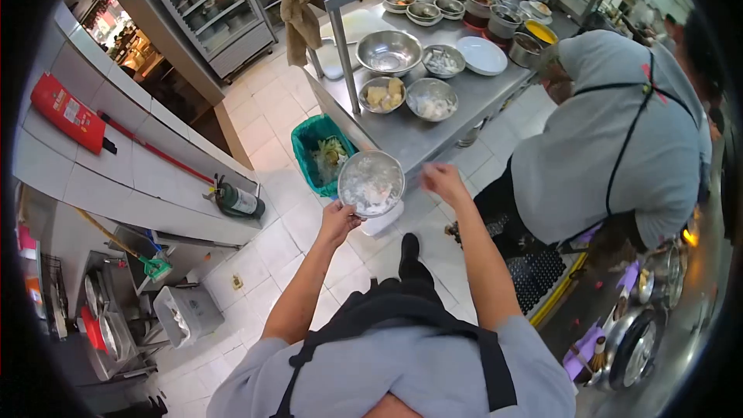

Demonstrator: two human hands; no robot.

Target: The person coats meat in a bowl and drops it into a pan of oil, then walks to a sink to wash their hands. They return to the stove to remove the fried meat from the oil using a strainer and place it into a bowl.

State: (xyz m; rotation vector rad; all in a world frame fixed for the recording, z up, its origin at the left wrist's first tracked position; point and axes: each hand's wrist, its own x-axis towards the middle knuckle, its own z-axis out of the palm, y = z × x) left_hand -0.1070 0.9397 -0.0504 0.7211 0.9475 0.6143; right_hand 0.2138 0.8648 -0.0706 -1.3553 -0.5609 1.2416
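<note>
Tiled kitchen. Steel surface [402, 135] at 12 o'clock carries four near bowls [388, 52] and one white plate [481, 56]. Left hand [338, 220] fingers grip one metal bowl [371, 183] off the surface's 6 o'clock edge; one green bin [309, 135] at its 10 o'clock. Right hand [443, 182] fingers narrow, empty.

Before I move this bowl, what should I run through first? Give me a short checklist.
1. Left hand grips the metal bowl at its rim: ok.
2. Right hand empty: cannot tell, fingers curled.
3. Bare space on the steel table, near edge: ok.
4. Co-worker clear of your right side: not ok, bent over close by.
5. Floor dry underfoot: cannot tell.
</note>
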